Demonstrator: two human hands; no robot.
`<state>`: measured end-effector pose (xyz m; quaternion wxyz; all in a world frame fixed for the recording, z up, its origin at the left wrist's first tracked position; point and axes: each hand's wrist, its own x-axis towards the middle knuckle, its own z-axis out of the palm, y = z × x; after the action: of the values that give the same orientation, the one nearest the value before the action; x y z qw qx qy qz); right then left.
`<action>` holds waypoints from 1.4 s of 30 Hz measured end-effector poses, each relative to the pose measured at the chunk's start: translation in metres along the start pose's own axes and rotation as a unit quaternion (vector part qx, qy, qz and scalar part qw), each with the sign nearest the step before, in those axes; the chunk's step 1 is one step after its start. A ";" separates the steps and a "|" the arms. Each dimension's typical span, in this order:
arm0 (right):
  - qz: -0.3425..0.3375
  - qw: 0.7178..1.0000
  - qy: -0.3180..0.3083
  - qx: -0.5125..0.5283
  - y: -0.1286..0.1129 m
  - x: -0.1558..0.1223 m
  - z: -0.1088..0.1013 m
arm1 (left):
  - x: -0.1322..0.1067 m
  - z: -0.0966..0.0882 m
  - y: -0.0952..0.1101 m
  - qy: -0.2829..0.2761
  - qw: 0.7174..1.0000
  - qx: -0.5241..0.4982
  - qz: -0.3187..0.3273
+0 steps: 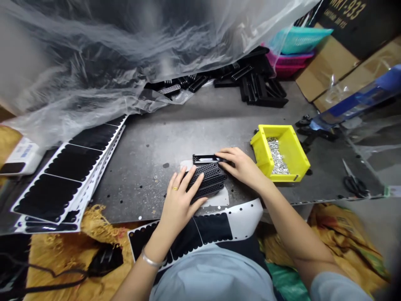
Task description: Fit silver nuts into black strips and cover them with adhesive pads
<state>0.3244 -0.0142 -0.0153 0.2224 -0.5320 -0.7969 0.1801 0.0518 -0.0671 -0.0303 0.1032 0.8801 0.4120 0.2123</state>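
Note:
My left hand (181, 194), a ring on one finger, lies with its fingers spread over a row of black perforated strips (210, 177) side by side on the table. My right hand (242, 167) has thumb and fingers closed on the right end of a narrow, open black plastic frame (203, 159), just beyond the strips. Under the strips is a pale sheet (221, 198). On my lap rests a white-backed sheet with black scalloped labels (214, 228). To the right, a yellow bin (294, 156) holds many small silvery metal pieces (277, 156).
Label sheets (75, 161) are stacked at left beside a white device (23, 156). Clear plastic film (125, 46) hangs over the back. Black plastic parts (258, 81) are piled behind. Scissors (354, 179) lie at right, near boxes (328, 67) and a blue roll (360, 98).

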 end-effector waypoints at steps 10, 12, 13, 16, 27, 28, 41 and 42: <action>-0.047 0.998 0.031 0.003 0.007 0.007 0.003 | -0.001 -0.002 -0.004 -0.028 0.999 -0.018 -0.012; -0.054 0.997 0.046 -0.024 0.004 0.013 0.006 | 0.001 -0.001 -0.003 -0.024 1.000 -0.002 0.013; -0.056 0.997 0.051 -0.030 0.002 0.016 0.008 | 0.001 0.000 -0.003 -0.022 1.000 0.003 0.021; -0.087 0.995 0.026 0.046 -0.004 0.024 0.012 | 0.001 0.001 -0.002 -0.010 1.000 0.010 0.025; 0.138 0.976 0.025 0.169 -0.024 -0.037 -0.023 | -0.025 -0.012 0.007 0.102 0.982 -0.087 -0.132; 0.153 0.972 0.004 0.179 -0.028 -0.047 -0.020 | -0.027 -0.011 0.009 0.097 0.979 -0.105 -0.147; 0.112 0.969 0.198 0.098 -0.038 -0.058 -0.027 | 0.001 -0.003 0.001 0.041 0.993 -0.037 -0.109; 0.129 0.959 0.249 0.039 -0.030 -0.063 -0.042 | 0.009 -0.004 -0.003 0.014 0.995 -0.046 -0.092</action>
<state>0.3456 -0.0812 0.0254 0.4092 -0.6494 -0.6332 0.0999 0.0537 -0.0581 -0.0252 0.1572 0.8297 0.4824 0.2328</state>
